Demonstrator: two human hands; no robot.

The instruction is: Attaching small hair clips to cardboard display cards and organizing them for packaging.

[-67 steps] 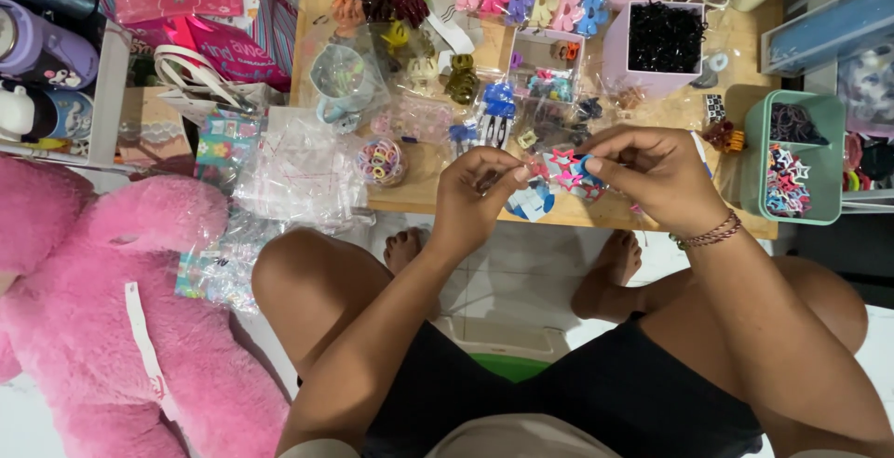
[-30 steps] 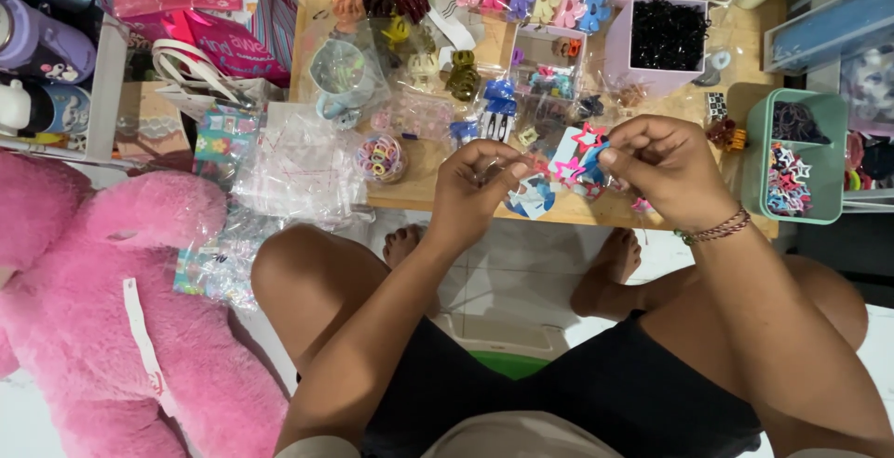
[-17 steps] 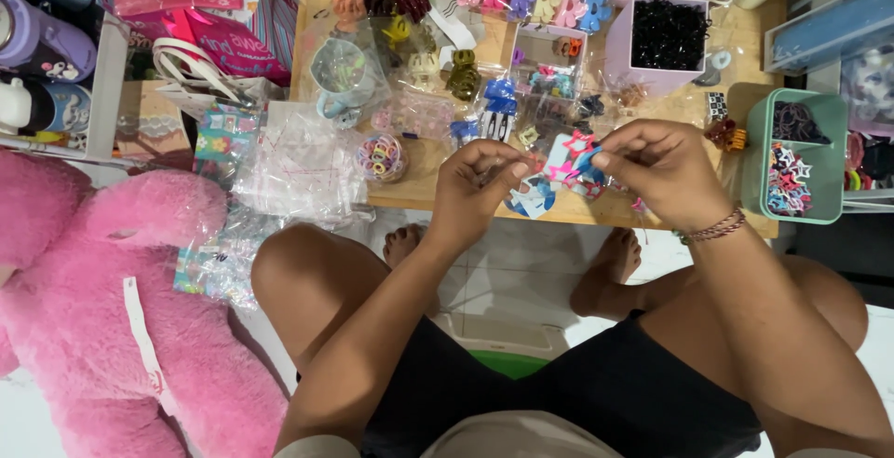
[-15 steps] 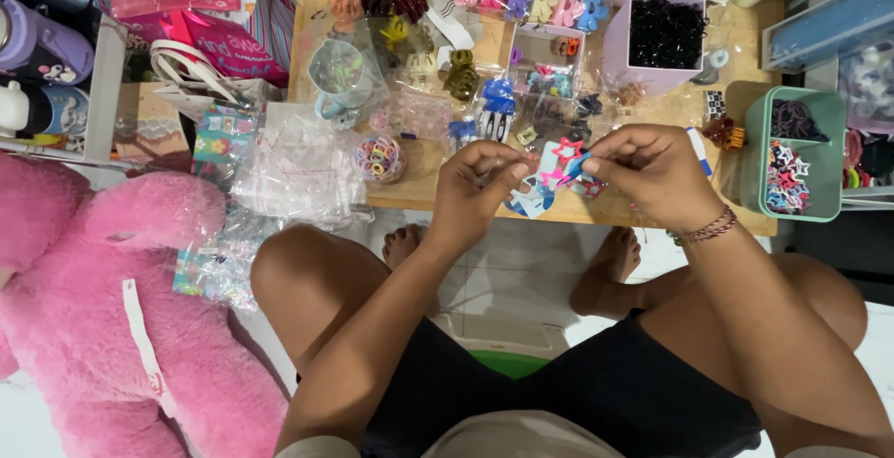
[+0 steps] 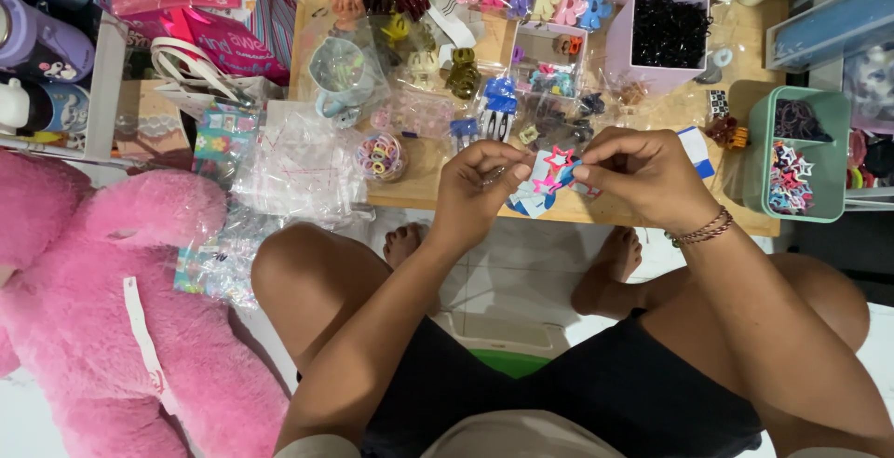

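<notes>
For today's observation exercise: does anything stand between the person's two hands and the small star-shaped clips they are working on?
Nothing visible does. The left hand and right hand both pinch the star-shaped clips directly, at the near edge of the wooden table.

Bare strip of wooden table [image 5: 652, 214] below the hands [image 5: 568, 179]; clutter of hair clips [image 5: 503, 104] beyond.

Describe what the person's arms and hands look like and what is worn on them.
Both arms are bare with no sleeves in view. The left hand wears nothing visible: no ring, watch or glove. The right hand is also ungloved, and its wrist carries thin beaded bracelets, stacked in a few dark reddish strands. No markings can be made out on either arm.
</notes>
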